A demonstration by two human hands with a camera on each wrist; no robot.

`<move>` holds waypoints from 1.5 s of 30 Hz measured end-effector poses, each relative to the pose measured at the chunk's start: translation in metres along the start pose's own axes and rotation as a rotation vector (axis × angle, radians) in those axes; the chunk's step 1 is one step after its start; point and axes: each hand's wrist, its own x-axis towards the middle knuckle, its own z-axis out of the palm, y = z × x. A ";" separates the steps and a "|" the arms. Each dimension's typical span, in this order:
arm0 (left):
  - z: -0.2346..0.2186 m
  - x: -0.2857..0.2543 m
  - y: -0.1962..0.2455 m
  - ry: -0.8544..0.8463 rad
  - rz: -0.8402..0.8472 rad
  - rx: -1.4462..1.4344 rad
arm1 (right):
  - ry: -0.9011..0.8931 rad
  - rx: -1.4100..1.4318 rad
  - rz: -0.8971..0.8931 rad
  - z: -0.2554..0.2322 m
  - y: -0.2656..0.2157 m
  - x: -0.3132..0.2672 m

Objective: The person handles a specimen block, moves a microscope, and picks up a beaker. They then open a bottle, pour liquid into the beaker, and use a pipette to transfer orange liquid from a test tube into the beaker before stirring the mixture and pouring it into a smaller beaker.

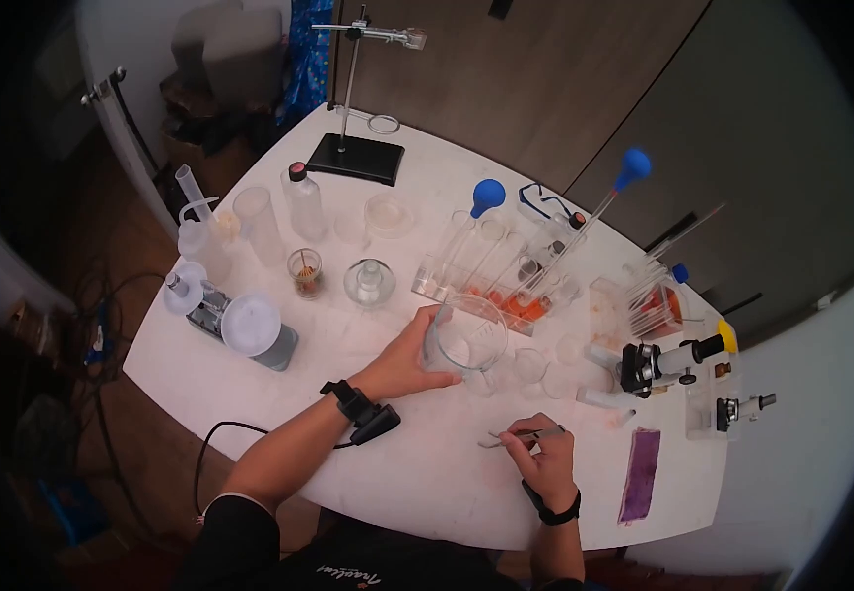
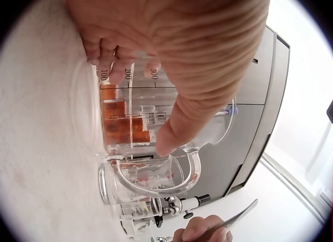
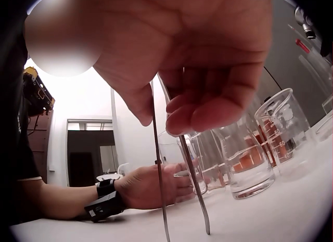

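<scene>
My left hand [image 1: 405,359] grips a clear glass beaker with a side handle [image 1: 474,340], which stands upright on the white table. Printed marks, 100 to 300, show on its wall in the left wrist view, the thumb on the near side and the other fingers round the far side. Metal tweezers [image 3: 159,174] are pinched in my right hand [image 1: 543,461], to the right of the beaker and nearer the front edge. Their two tips are apart and point down toward the tabletop in the right wrist view. Small glass beakers [image 3: 250,172] stand beside the handled one.
Behind the beaker is a clear rack [image 1: 434,279] of tubes with orange liquid. Microscopes [image 1: 658,366] stand at the right, near a purple strip [image 1: 641,476]. A grey balance [image 1: 279,350], bottles [image 1: 303,202] and a glass burner [image 1: 369,286] occupy the left; a clamp stand [image 1: 356,158] is behind.
</scene>
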 end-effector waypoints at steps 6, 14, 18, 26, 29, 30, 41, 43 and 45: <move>0.000 0.001 -0.001 0.000 0.013 0.011 | 0.105 0.056 0.096 -0.002 0.017 -0.001; 0.002 0.002 -0.001 0.005 0.019 0.020 | 0.234 0.120 0.138 -0.001 0.026 -0.003; 0.003 0.003 -0.001 0.010 0.020 0.039 | 0.252 0.128 0.173 -0.002 0.027 -0.004; 0.006 0.007 -0.009 0.024 0.018 0.003 | 0.319 0.053 0.156 -0.003 0.034 0.001; 0.007 0.006 -0.006 0.024 -0.003 -0.014 | 0.327 0.051 0.156 -0.005 0.036 0.000; 0.008 0.006 -0.005 0.031 -0.014 -0.021 | 0.330 0.044 0.155 -0.006 0.036 0.000; 0.009 0.005 -0.004 0.037 -0.017 -0.037 | 0.326 0.006 0.160 -0.004 0.041 -0.001; 0.009 0.005 -0.007 0.031 -0.006 -0.024 | 0.338 -0.002 0.127 -0.004 0.041 -0.003; 0.008 0.006 -0.012 0.029 0.013 -0.008 | 0.350 -0.008 0.078 -0.006 0.042 -0.003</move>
